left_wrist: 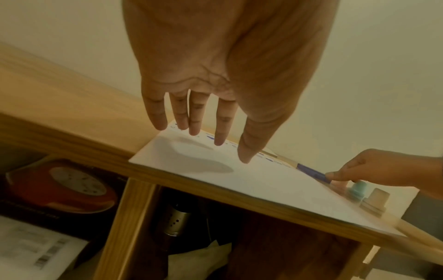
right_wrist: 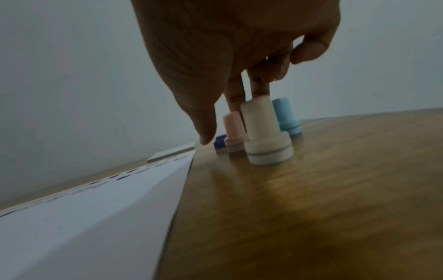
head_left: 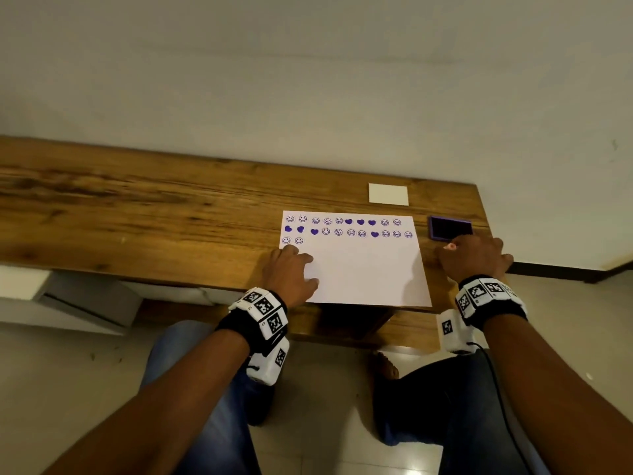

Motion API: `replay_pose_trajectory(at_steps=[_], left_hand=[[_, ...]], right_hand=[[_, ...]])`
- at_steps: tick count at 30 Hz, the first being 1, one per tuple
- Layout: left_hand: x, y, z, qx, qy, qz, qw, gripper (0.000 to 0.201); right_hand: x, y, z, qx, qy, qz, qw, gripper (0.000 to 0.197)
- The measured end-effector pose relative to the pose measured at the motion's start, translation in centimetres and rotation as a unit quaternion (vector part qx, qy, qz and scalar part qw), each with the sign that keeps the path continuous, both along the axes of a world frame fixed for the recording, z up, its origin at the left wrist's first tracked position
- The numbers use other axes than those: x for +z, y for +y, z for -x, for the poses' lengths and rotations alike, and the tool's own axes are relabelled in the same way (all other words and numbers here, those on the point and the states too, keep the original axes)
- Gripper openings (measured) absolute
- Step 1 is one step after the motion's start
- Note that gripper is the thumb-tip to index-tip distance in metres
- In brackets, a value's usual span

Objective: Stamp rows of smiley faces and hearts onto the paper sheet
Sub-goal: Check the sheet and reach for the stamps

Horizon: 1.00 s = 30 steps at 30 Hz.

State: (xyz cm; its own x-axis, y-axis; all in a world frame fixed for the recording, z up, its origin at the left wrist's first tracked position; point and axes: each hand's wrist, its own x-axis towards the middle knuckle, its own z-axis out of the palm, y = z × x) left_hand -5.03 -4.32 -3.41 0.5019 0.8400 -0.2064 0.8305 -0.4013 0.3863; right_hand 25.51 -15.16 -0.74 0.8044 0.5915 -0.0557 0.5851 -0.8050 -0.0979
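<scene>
The white paper sheet lies on the wooden table. It carries two full rows of purple smileys and hearts, and two smileys start a third row. My left hand rests flat on the sheet's left edge, fingers straight and spread. My right hand hovers right of the sheet over three upright stamps: pink, white and blue. Thumb and fingers stand either side of the pink stamp, with a gap showing at the thumb. The purple ink pad sits just beyond.
A small white card lies behind the sheet near the wall. The table's right end is close to the stamps. Under the tabletop a shelf holds a red object and a metal canister.
</scene>
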Motion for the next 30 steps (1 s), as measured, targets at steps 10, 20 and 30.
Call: replay_pose_trajectory(at_steps=[10,20,30], left_hand=[[0.4,-0.3,1.0,-0.019,0.048,-0.012,0.999,0.058],[1.3,0.3,0.9,-0.029,0.059,0.005,0.998,0.059],[1.4,0.3,0.5,-0.019,0.059,0.013,0.998,0.057]], right_hand=[[-0.4,-1.7,7.2,0.079,-0.015,-0.022,0.996,0.056],[-0.5,-0.7,10.4,0.036,0.263,-0.162,0.95,0.075],[1.0,-1.0,7.2,0.009,0.18,-0.038,0.983,0.062]])
